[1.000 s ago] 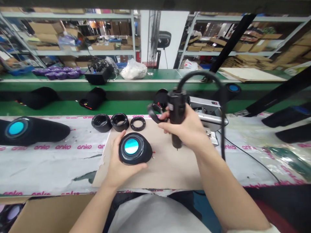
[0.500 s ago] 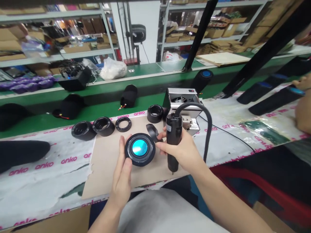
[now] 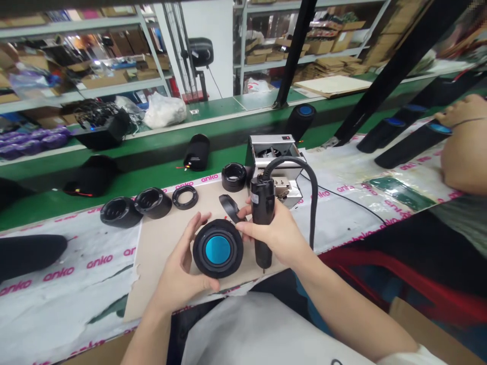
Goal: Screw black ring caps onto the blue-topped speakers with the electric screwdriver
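On the desk (image 3: 95, 279), the left hand (image 3: 178, 276) curls round the speaker (image 3: 218, 228), grip unclear. The right hand (image 3: 283, 235) holds the driver (image 3: 262, 205); best keep its tip (image 3: 264, 270) off the blue top (image 3: 218, 250).

The left hand (image 3: 177, 276) is held curved, its thumb (image 3: 205, 283) spread wide from the fingers (image 3: 186, 234). The right hand (image 3: 283, 233) is curled in a grip, thumb pointed leftward. Both forearms (image 3: 338, 294) are extended forward.
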### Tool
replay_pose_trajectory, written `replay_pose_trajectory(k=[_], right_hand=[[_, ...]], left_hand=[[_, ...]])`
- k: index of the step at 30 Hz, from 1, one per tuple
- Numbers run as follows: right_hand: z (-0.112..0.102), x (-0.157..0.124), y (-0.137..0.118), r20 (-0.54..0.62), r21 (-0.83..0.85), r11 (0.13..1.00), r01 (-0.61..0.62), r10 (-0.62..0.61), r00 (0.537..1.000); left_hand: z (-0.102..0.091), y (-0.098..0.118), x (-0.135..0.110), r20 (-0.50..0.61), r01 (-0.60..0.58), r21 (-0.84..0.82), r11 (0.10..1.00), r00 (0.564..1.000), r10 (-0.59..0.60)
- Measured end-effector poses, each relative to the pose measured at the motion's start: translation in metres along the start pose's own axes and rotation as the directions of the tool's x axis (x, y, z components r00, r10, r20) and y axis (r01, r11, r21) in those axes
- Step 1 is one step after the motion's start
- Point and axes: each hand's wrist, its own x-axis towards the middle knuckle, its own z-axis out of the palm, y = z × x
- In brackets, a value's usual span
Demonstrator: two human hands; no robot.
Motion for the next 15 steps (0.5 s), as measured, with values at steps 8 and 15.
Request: replay_pose_trajectory(k=[8, 15], right_hand=[[-0.010, -0.005, -0.020, -0.047, -0.039, 0.998, 0.053, -0.055, 0.997], [-0.006, -0.029, -0.039, 0.119, -0.426, 0.842, 0.332, -0.312, 0.943]], left_hand=[[-0.016, 0.031, 0.045, 0.297, -0.210, 0.319, 0.924, 0.948, 0.113], [-0.007, 0.019, 0.051, 0.227, -0.206, 0.161, 0.965, 0.959, 0.167]])
